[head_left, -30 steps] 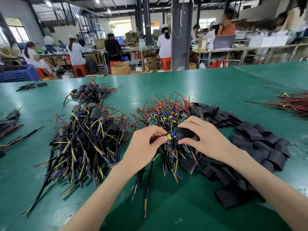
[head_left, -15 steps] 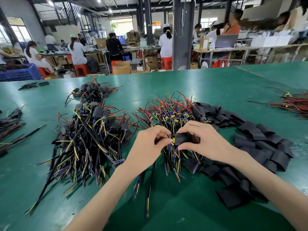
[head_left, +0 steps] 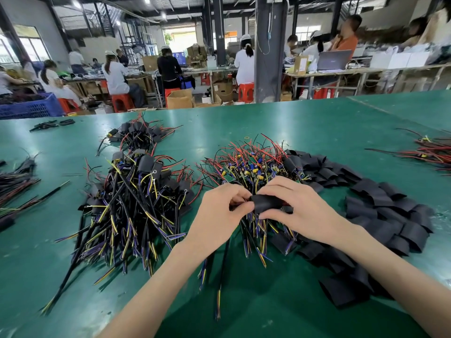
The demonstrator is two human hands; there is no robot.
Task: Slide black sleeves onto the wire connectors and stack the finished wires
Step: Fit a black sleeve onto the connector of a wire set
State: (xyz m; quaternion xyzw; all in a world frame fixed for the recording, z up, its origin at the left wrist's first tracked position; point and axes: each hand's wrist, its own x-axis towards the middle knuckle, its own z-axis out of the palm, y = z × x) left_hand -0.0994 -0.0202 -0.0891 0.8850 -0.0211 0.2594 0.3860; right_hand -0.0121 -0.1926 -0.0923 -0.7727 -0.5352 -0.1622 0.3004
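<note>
- Right hand [head_left: 300, 211] pinches a black flexible sleeve [head_left: 267, 203] above the green table [head_left: 268, 123].
- Left hand [head_left: 219, 215] pinches the wire at the sleeve's mouth, over the unsleeved wire pile [head_left: 253, 167].

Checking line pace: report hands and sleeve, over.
Left hand pinches multicoloured wire end; right hand grips black soft tube sleeve. Connector not visible. Nothing blocking.
</note>
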